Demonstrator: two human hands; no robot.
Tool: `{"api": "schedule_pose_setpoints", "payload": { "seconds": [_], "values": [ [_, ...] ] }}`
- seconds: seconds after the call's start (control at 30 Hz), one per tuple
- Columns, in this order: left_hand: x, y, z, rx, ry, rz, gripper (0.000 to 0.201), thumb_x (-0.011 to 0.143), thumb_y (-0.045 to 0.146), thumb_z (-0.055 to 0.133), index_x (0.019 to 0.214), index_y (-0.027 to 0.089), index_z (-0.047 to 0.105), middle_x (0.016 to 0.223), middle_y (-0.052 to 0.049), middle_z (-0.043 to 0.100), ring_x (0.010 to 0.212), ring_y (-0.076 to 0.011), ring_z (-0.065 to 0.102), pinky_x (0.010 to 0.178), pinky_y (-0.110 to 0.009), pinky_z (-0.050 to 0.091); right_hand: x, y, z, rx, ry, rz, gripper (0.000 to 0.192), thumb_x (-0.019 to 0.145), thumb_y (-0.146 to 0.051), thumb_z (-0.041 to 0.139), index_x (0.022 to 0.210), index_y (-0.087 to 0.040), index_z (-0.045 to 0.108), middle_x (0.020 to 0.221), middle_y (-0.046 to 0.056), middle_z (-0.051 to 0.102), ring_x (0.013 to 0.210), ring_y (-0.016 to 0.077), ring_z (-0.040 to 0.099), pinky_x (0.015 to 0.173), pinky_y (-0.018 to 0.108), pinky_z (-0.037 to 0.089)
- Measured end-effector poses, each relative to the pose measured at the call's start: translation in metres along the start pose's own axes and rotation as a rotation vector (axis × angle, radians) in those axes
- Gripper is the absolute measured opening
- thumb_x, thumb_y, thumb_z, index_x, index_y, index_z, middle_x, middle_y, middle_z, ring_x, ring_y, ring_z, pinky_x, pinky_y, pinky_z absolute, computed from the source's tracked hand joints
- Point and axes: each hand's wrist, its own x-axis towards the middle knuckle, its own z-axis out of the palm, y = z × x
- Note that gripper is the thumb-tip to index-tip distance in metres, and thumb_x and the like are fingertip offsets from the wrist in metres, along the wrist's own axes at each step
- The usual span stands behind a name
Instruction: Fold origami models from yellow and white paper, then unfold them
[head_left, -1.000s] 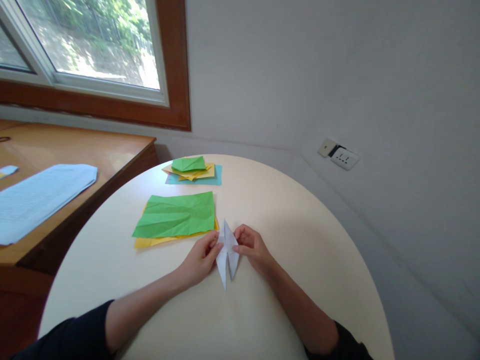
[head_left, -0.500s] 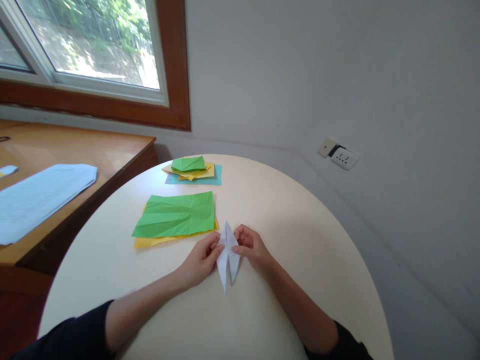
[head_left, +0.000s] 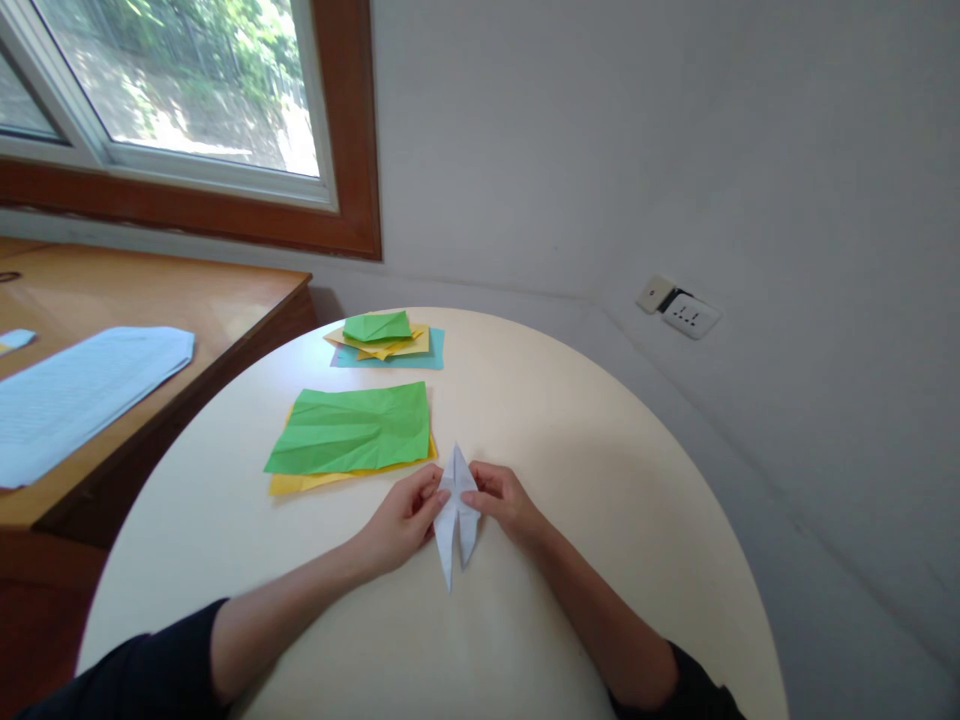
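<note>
Pinching folded white paper (head_left: 455,492): left hand (head_left: 409,512) at left edge, right hand (head_left: 508,502) at right.

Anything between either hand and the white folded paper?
Nothing visible. The left hand and right hand pinch the white folded paper at opposite sides. The green sheet lies beyond the left hand, not between.

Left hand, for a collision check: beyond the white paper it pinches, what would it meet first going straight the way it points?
Probably the right hand, gripping the opposite side of the white paper from the left hand; depth is hard to judge.
</note>
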Motion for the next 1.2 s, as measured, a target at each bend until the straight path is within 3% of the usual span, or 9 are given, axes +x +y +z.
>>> {"api": "schedule_pose_setpoints", "payload": {
  "seconds": [0.4,0.93,1.2],
  "values": [
    [-0.0005,0.0025,0.0012,-0.069,-0.046,-0.061,0.035,0.076,0.051,0.050,0.076,0.017,0.046,0.049,0.009,0.032,0.039,-0.0056,0.030,0.038,-0.019,0.023,-0.0015,-0.0035,0.0024,0.004,0.008,0.000,0.034,0.061,-0.044,0.070,0.071,-0.015,0.055,0.065,-0.002,0.055,0.059,0.0103,0.048,0.057,0.023,0.038],
    [0.0003,0.0041,0.0019,-0.062,-0.086,-0.016,0.036,0.077,0.053,0.048,0.078,0.016,0.045,0.049,0.009,0.032,0.038,-0.0048,0.029,0.037,-0.019,0.021,-0.0013,-0.0010,0.0042,-0.015,-0.020,-0.011,0.033,0.063,-0.043,0.069,0.077,-0.015,0.058,0.070,0.000,0.059,0.062,0.0121,0.052,0.060,0.025,0.041],
    [0.0037,-0.0021,-0.0006,-0.105,-0.084,-0.011,0.037,0.075,0.053,0.051,0.077,0.017,0.044,0.045,0.009,0.036,0.035,-0.0051,0.031,0.035,-0.019,0.023,-0.0007,-0.0040,0.0063,-0.016,0.057,-0.057,0.031,0.062,-0.043,0.070,0.066,-0.017,0.053,0.061,-0.003,0.054,0.056,0.0098,0.048,0.056,0.023,0.038]
  ]
}}
